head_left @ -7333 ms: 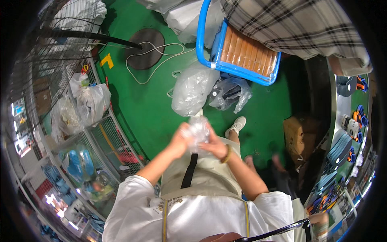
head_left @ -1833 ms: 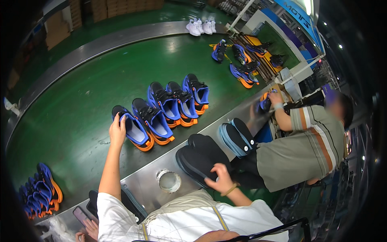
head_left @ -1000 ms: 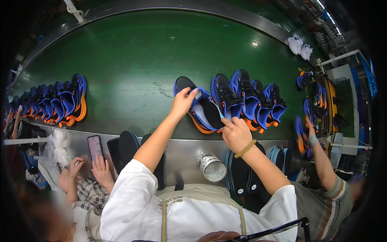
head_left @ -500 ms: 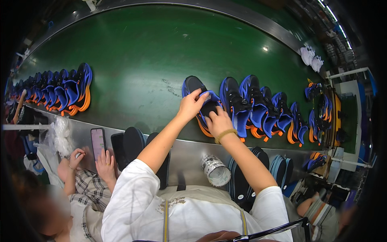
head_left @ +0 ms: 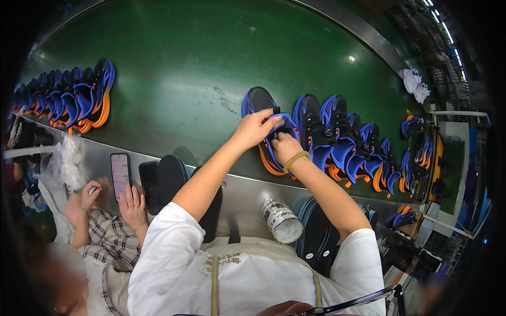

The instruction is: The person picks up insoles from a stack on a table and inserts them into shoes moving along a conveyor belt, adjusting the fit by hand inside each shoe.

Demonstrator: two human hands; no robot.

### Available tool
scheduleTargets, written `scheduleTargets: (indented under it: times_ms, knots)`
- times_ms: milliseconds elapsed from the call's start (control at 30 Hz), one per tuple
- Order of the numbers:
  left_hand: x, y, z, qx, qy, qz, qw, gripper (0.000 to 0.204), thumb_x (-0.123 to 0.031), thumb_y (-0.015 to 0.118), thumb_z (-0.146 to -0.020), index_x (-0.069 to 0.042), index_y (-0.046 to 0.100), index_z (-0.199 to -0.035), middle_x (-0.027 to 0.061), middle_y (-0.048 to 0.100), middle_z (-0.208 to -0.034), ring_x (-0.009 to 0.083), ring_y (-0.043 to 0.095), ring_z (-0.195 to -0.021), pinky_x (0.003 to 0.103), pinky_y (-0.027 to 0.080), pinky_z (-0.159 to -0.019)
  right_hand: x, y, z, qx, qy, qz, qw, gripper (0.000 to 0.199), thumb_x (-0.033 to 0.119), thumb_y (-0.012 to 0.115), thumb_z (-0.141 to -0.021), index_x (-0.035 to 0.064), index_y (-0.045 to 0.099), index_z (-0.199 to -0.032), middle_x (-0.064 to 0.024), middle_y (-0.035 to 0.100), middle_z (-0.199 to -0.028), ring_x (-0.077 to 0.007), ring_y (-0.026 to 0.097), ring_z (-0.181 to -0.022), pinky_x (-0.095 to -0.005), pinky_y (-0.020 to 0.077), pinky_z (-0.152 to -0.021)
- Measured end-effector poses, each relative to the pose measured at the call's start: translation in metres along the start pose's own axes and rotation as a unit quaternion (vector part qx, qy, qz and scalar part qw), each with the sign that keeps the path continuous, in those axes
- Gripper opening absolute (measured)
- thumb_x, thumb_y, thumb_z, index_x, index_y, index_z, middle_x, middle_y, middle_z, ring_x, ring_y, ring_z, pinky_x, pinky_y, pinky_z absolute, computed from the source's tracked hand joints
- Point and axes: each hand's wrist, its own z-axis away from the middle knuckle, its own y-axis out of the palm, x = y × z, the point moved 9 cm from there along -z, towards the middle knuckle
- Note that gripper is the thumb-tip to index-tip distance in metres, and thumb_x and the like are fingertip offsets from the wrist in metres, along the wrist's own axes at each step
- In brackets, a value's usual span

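Note:
A black and blue sneaker (head_left: 259,98) with an orange sole lies on the green surface in front of me, toe pointing away. My left hand (head_left: 255,128) grips its tongue, thumb and fingers closing on the blue padded edge. Inside the shoe's opening is my right hand (head_left: 288,150), its fingers bent together and their tips hidden, so what they hold cannot be made out. A braided band circles that wrist. Just right of this shoe stands a row of matching sneakers (head_left: 308,113).
More matching sneakers (head_left: 103,87) line the far left. Black insoles (head_left: 173,176) and a clear jar (head_left: 282,221) rest on the metal ledge (head_left: 245,192) nearest me. At left, a co-worker's hand (head_left: 133,207) is beside a phone (head_left: 120,176). White shoes (head_left: 416,85) sit far right.
My right hand's fingers, more spread at the shoe's opening before, are now bent together inside it. My left hand stays at the tongue. The whole view has shifted slightly.

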Motion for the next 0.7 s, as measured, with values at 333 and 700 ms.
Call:
scheduleTargets:
  times_ms: [333,700]
  knots:
    - [0.007,0.001,0.000,0.053,-0.001,0.058,0.997,0.024,-0.024,0.052,-0.083,-0.002,0.054,-0.077,-0.0003,0.043,-0.059,0.0056,0.038,-0.058,0.022,0.034,-0.052,0.006,0.046,-0.003,0.259,-0.012,0.205,0.944,0.028,0.021,0.038,-0.084,0.0137,0.060,-0.099,-0.0102,0.049,-0.110,-0.0269,0.043,-0.103,-0.0348,0.0355,-0.087]
    - [-0.008,-0.006,0.022,-0.243,0.035,-0.123,0.962,0.035,-0.028,0.047,-0.083,0.003,0.050,-0.101,0.0209,0.056,-0.088,0.0354,0.052,-0.083,0.038,0.041,-0.070,0.006,0.037,-0.033,0.263,-0.014,-0.086,0.961,0.038,0.017,0.051,-0.073,0.0022,0.051,-0.108,-0.0157,0.046,-0.117,-0.0289,0.037,-0.113,-0.0332,0.0298,-0.094]
